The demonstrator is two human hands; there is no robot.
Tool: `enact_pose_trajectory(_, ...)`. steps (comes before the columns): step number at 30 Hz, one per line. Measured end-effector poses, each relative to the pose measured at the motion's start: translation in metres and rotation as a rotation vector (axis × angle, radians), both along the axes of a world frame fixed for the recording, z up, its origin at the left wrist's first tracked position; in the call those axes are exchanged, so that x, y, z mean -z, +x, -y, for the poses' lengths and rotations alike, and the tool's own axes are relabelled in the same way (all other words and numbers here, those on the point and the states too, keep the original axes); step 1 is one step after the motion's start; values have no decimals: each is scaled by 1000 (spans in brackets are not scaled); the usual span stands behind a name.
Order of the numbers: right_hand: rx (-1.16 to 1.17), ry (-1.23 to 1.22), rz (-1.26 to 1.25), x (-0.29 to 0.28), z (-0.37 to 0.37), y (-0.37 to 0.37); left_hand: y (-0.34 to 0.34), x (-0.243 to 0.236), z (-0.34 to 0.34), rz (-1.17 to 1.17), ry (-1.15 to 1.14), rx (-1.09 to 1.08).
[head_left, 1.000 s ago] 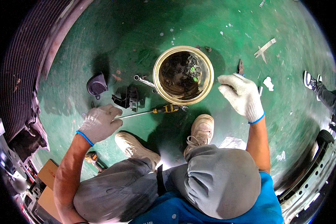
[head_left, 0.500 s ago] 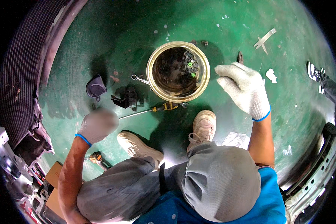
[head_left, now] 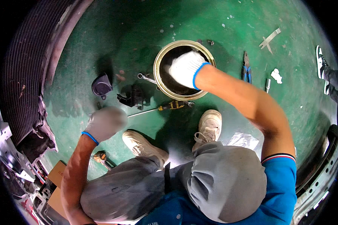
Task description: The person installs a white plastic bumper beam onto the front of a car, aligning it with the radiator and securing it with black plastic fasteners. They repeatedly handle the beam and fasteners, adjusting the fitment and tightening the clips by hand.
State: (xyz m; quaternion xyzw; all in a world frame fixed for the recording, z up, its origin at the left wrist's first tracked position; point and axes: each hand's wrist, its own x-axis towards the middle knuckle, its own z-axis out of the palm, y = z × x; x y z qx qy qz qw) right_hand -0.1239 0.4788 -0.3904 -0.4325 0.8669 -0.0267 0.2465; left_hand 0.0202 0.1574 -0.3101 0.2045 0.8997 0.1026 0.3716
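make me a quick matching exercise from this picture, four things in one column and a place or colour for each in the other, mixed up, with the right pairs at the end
Column one
1. right hand
2. screwdriver
3. pliers
4. wrench

Column two
A. silver, at the picture-left side of the round tin
B. blue on the handles, lying to the picture-right of the tin
C. inside the mouth of the tin
D. yellow and black handle

Right pairs: 1-C, 2-D, 3-B, 4-A
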Motion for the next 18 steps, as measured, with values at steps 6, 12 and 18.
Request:
enact_pose_trajectory(6,-70,15,-81,-14,-15,4,3,-6,-1,61,-52,-190)
enact_pose_trajectory(12,59,-234,-46,-103,-64,14,0,0,3,65,-22,-54)
enact_pose_trajectory(18,334,-394,7,-105,-112,23,-10,3,-7,124,-71,-152)
